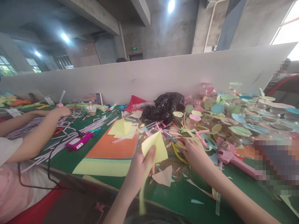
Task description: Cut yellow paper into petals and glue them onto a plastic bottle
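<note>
A folded sheet of pale yellow paper (157,148) is pinched in my left hand (144,161), thumb on top, its creased tip pointing up. A narrow yellow strip hangs below that hand, blurred. To the right, my right hand (192,152) is closed at the handles of a pair of scissors (175,150) with a yellow grip. Their blades point away to the upper left, low over the scraps; my fingers partly hide the handles. Left of my hands, more folded yellow paper (122,128) lies on a stack of orange sheets (109,146).
Paper-topped clear cups (240,130) crowd the right side. A pink glue gun (233,158) lies before them. A black plastic bag (163,105) sits at the back among scraps. Leftward are a magenta power strip (79,141), a cable and another person's arm (44,130).
</note>
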Motion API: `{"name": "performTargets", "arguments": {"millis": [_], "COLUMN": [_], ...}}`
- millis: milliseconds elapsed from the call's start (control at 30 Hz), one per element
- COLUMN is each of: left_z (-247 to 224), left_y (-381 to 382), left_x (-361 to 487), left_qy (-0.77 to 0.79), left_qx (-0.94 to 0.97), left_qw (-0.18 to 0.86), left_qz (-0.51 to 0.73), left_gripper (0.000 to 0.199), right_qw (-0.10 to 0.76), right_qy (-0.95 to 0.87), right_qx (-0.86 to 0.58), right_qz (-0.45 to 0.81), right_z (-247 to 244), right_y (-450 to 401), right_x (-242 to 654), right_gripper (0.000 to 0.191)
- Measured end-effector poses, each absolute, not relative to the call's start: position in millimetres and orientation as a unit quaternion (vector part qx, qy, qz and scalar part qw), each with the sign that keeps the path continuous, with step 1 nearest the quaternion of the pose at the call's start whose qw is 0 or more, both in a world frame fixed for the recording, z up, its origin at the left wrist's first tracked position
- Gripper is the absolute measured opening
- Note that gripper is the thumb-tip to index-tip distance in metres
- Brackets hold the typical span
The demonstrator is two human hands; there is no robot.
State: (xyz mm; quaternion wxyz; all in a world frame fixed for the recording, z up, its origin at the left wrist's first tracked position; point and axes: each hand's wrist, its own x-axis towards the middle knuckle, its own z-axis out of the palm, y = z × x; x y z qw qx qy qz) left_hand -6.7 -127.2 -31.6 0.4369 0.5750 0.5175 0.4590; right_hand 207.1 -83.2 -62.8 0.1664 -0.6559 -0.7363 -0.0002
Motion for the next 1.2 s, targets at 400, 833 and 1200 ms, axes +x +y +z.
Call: {"name": "performTargets", "arguments": {"millis": [400, 833, 1200], "left_z": [-25, -28, -16], "left_y": [-131, -132, -106], "left_x": [-7, 4, -69], "left_qy": [0.570, 0.581, 0.623], "left_qx": [0.625, 0.531, 0.489], "left_qw": [0.316, 0.355, 0.242], "left_qz": [0.429, 0.505, 0.560], "left_gripper": [0.039, 0.045, 0.049], "right_qw": [0.342, 0.249, 0.215], "right_qy": [-0.732, -0.740, -0.825], "right_qx": [-0.406, -0.332, -0.359], "right_qz": [0.427, 0.530, 0.379], "right_z": [-19, -26, -64], "right_y": [-116, -126, -178], "right_x": [192, 179, 219], "right_gripper": [0.045, 0.051, 0.025]}}
